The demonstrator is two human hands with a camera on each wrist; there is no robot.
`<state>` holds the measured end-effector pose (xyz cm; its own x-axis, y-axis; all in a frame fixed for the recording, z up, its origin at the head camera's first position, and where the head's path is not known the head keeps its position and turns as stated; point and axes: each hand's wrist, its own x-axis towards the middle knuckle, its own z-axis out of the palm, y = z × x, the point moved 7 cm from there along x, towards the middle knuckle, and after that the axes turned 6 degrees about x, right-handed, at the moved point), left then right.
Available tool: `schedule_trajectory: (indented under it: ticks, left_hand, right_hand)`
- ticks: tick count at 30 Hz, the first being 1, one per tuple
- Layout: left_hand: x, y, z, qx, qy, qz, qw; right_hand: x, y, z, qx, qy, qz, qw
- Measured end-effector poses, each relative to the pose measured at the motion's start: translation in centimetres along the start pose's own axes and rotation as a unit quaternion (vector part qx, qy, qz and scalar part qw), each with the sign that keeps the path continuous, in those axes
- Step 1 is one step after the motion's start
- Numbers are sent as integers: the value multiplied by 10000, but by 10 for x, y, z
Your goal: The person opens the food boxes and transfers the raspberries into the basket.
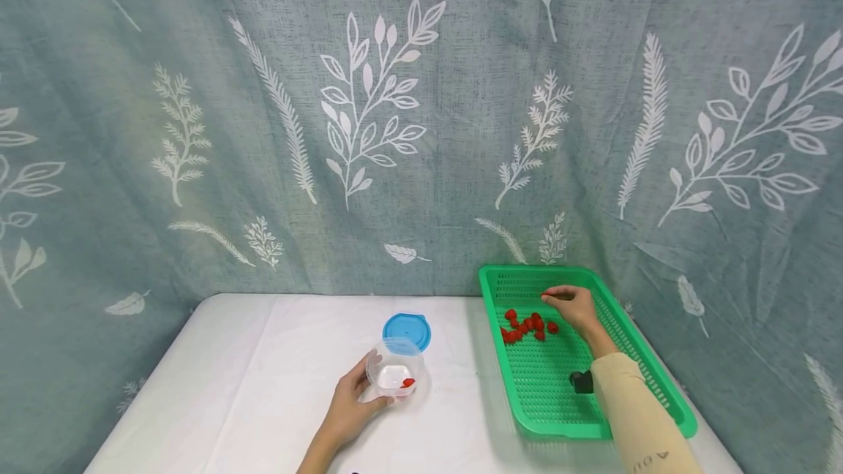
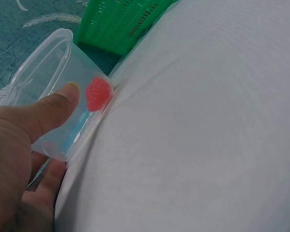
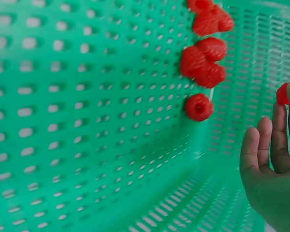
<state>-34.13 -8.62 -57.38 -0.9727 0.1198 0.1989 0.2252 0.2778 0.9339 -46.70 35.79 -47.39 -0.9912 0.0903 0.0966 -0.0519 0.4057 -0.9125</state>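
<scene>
My left hand [image 1: 353, 401] grips a clear plastic tub [image 1: 378, 375] by its side, thumb in front and fingers behind. Inside the tub lies a raspberry [image 2: 98, 94], red and bumpy, near the bottom. Over the green basket [image 1: 536, 426], my right hand [image 1: 574, 307] pinches another raspberry [image 3: 283, 94] between thumb and fingertips, off the basket floor. In the right wrist view the other fingers of that hand are extended. Several loose raspberries [image 3: 199, 107] lie on the basket floor to the left of the right hand.
Just behind the tub, a round blue lid [image 1: 407, 330] lies on the white-covered table [image 1: 263, 379]. A patterned grey-green curtain [image 1: 421, 240] hangs along the back and sides. The basket's raised walls surround the raspberries on the right side of the table.
</scene>
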Motion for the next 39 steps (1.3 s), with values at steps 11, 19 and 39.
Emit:
schedule_trajectory:
  ticks: [11,19,39]
  left_hand:
    - [-1,2,2,-26,-58,-19,10000]
    - [-2,2,0,-50,12,11,10000]
    - [1,1,0,102,-3,-12,9999]
  right_hand:
    - [3,14,-16,-152,174,176,9996]
    - [-6,-49,-5,-56,-146,-159,9998]
    - [-126,-176,128,720,-263,-1917,9784]
